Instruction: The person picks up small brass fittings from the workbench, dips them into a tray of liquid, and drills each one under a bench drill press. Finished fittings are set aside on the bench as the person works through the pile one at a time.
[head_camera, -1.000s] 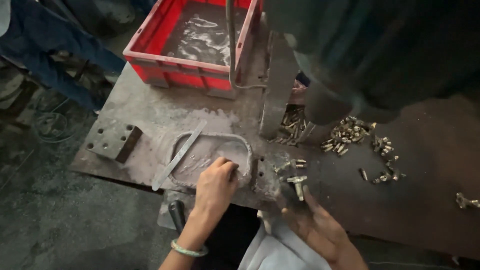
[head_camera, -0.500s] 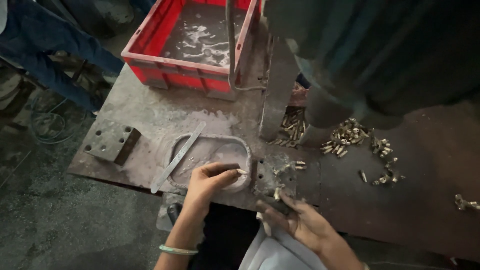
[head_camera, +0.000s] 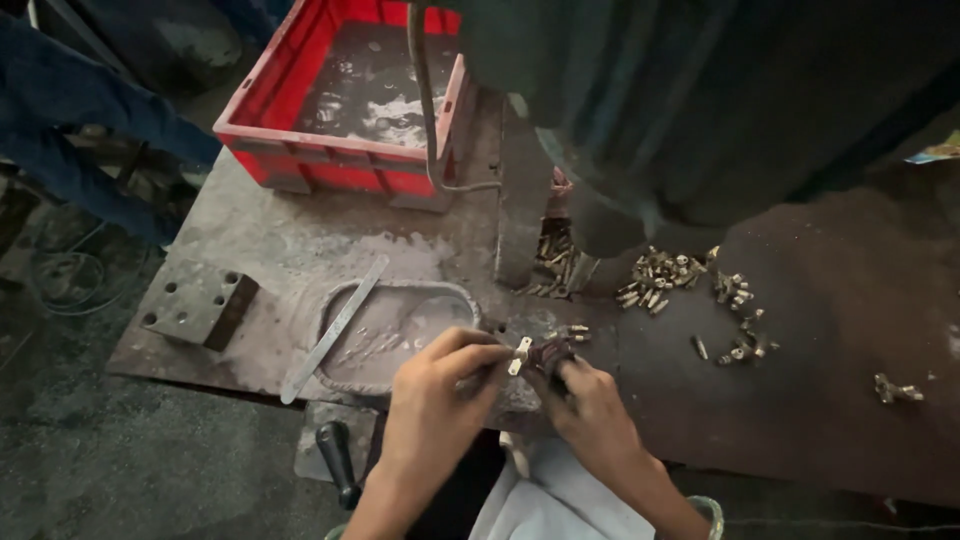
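- A small brass fitting (head_camera: 520, 354) sits at the near edge of the metal worktable (head_camera: 850, 400), just in front of the oval tray, pinched between both hands.
- The left hand (head_camera: 435, 385) has its thumb and forefinger closed on the pale end of the fitting, the other fingers curled loosely under.
- The right hand (head_camera: 590, 410) meets it from the other side, fingertips closed around a dark piece (head_camera: 552, 352) that touches the fitting; whether this is part of the same fitting or a second part is hard to tell, as the fingers cover most of it.
- Just left of the hands lies a shallow oval metal tray (head_camera: 400, 325), greyish with residue, with a flat metal strip (head_camera: 335, 330) resting slantwise across its left rim.
- A black-handled tool (head_camera: 338, 460) sticks up below the table edge, near the left forearm.
- A drilled steel block (head_camera: 197, 305) lies well to the left on the table.
- A heap of brass fittings (head_camera: 655, 275) lies to the right of the dark machine column (head_camera: 525, 200), with more scattered further right.
- A red plastic crate (head_camera: 345, 100) stands at the far side, its wet floor holding a few bits.
- A person's blue trouser leg (head_camera: 80, 130) shows at the upper left.
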